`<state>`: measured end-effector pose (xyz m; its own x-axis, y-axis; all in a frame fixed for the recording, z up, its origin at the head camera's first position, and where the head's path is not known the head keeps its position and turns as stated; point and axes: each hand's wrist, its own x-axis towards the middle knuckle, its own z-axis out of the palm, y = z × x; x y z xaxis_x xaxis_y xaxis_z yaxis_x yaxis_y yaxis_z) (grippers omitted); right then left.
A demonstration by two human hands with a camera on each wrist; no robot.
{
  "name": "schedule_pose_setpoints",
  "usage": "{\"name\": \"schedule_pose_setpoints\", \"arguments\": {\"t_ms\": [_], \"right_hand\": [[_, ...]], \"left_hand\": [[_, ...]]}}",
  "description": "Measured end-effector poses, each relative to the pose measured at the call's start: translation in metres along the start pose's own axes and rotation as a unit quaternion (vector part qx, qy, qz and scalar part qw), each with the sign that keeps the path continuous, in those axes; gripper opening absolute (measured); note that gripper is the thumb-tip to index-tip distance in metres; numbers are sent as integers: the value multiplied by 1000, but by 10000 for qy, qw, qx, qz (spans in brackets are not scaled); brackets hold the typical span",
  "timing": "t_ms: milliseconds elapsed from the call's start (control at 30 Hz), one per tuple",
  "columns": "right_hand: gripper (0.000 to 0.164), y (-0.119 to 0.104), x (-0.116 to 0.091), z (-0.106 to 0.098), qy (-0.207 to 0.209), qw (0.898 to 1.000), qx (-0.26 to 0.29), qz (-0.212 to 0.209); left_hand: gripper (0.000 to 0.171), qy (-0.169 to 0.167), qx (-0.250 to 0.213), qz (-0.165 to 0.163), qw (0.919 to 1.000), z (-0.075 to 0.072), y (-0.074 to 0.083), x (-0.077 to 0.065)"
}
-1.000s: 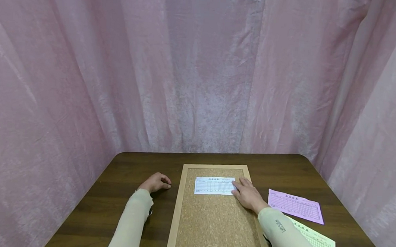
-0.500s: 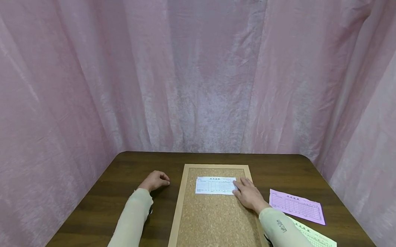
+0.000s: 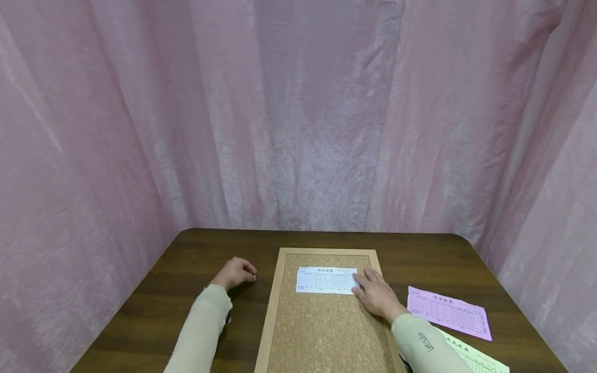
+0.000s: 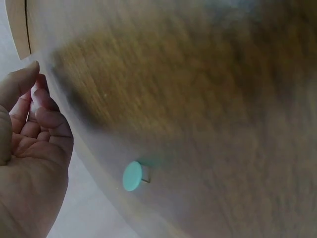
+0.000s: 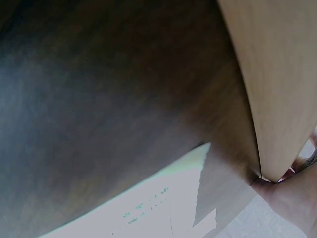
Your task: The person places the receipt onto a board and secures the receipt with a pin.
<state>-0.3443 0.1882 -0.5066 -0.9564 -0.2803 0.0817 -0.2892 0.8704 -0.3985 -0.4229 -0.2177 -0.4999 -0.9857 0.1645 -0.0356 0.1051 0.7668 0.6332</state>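
On the framed corkboard (image 3: 328,334) lies a white form slip with blue print (image 3: 324,281), near the board's far end. My right hand (image 3: 378,296) rests on the board with its fingers spread, fingertips touching the slip's right edge. Left of the board, my left hand (image 3: 234,273) is low over the table, thumb and fingertips together. A small pale thing (image 3: 254,278) shows at those fingertips, too small to name. In the left wrist view, a thumbtack with a flat mint-green head (image 4: 132,176) lies tipped on the table, apart from the left hand.
On the brown wooden table (image 3: 170,315), a purple form slip (image 3: 449,312) lies right of the board. A green form slip (image 3: 481,365) lies nearer, partly hidden by my right sleeve (image 3: 426,351). Pink curtains (image 3: 302,124) hang around the table.
The left hand has shifted slightly, and a pale spot now shows at its fingertips. My right hand keeps its place on the slip's edge. The head view has drifted a little.
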Motion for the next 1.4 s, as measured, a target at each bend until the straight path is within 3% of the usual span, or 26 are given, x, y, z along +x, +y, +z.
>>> {"name": "schedule_pose_setpoints", "arguments": {"t_ms": [567, 900, 1400], "right_hand": [[46, -1, 0, 0, 47, 10000, 41, -31], [48, 1, 1, 2, 38, 10000, 70, 14], [47, 0, -2, 1, 2, 10000, 71, 17]], "left_hand": [[9, 61, -338, 156, 9993, 3, 0, 4], [9, 111, -830, 117, 9964, 7, 17, 8], [8, 64, -1263, 519, 9906, 21, 47, 14]]}}
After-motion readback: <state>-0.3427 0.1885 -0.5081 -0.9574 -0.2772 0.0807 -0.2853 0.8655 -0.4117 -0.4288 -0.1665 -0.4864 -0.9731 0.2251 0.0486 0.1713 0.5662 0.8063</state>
